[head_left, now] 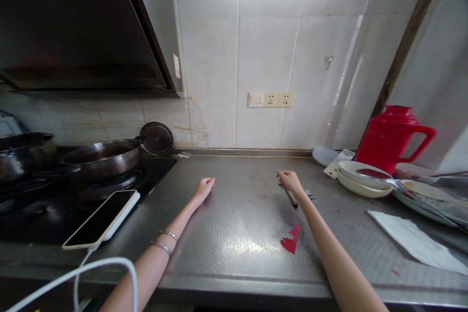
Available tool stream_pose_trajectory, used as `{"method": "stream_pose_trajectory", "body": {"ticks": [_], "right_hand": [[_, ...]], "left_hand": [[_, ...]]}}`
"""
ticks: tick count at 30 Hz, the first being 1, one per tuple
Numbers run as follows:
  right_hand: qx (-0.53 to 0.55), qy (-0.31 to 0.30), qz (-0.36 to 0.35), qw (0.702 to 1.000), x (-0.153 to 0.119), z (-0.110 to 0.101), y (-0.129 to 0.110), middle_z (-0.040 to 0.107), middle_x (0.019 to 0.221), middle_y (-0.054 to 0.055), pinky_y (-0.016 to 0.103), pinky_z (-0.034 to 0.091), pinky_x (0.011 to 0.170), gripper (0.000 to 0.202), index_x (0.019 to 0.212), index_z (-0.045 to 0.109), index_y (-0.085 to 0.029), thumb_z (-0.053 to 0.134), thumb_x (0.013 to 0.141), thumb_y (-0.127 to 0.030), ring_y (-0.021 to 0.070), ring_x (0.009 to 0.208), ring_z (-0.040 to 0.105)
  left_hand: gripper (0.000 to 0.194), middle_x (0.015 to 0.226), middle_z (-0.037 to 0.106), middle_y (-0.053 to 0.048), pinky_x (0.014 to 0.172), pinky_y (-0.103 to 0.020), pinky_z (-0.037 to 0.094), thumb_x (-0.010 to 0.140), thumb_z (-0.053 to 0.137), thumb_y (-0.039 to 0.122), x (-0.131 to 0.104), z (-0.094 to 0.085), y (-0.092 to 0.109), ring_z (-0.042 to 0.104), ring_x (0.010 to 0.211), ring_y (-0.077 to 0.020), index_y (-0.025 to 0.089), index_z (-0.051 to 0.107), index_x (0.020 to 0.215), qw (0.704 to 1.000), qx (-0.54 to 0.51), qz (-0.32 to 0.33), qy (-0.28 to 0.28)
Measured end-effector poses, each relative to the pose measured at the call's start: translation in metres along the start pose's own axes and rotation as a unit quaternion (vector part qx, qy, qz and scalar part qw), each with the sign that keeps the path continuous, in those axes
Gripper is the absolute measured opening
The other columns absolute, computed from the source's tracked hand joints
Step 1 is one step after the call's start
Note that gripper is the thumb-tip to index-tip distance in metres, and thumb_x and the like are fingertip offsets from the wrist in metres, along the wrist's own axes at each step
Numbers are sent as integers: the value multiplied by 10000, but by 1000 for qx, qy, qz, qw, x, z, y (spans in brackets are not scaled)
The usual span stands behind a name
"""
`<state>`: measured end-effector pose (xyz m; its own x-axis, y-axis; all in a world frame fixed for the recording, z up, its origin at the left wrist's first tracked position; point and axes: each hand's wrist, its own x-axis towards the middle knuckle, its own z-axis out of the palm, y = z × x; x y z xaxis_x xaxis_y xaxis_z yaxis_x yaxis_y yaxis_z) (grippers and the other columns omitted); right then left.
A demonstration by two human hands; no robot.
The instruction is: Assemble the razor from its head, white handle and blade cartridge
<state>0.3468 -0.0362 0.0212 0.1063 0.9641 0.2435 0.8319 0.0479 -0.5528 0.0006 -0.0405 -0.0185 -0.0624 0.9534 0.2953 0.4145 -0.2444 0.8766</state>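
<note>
My left hand (204, 189) rests on the metal counter (237, 234) left of the middle, its fingers curled closed with nothing visible in them. Two silvery bangles circle that wrist. On the right, my right hand (289, 181) is closed too, and its fingers hide whatever they may hold. Just below it a dark pen-like stick (293, 199) lies on the counter, its upper end by the fingers. A small greenish item (310, 196) shows beside the right wrist. Nearer the front edge lies a torn red scrap (291, 240).
At the left, a phone (104, 219) with a white cable lies by the stove, where a steel pan (106, 158) and a pot (25, 156) stand. At the right are a red jug (391, 139), stacked bowls (365, 185), plates and a white tissue (417, 241).
</note>
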Motion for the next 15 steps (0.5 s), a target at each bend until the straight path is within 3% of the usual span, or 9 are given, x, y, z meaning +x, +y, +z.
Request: {"method": "stream_pose_trajectory", "body": {"ticks": [6,10,15], "right_hand": [[-47,-55,41,997,-7,-42,34,592,498,75,222,356,473,405,613,637,-117,413,764,-419,152,496,539],[-93,-127,40,987,-16,-47,34,564,465,78,234,362,493,366,469,571,-137,506,721,-395,158,500,543],[-129,-210,55,968,-27,-49,23,549,468,72,254,378,455,344,464,542,-142,520,712,-380,156,445,525]], "left_hand": [[353,374,292,63,429,-209,202,721,390,430,-1,0,0,289,371,-78,194,363,459,1000,5,4,-3],[356,377,297,62,430,-209,202,721,395,429,0,0,0,293,373,-79,193,365,456,1000,8,8,-3],[356,377,301,60,437,-211,211,720,399,422,-1,0,1,304,383,-83,193,362,451,1000,15,14,-3]]}}
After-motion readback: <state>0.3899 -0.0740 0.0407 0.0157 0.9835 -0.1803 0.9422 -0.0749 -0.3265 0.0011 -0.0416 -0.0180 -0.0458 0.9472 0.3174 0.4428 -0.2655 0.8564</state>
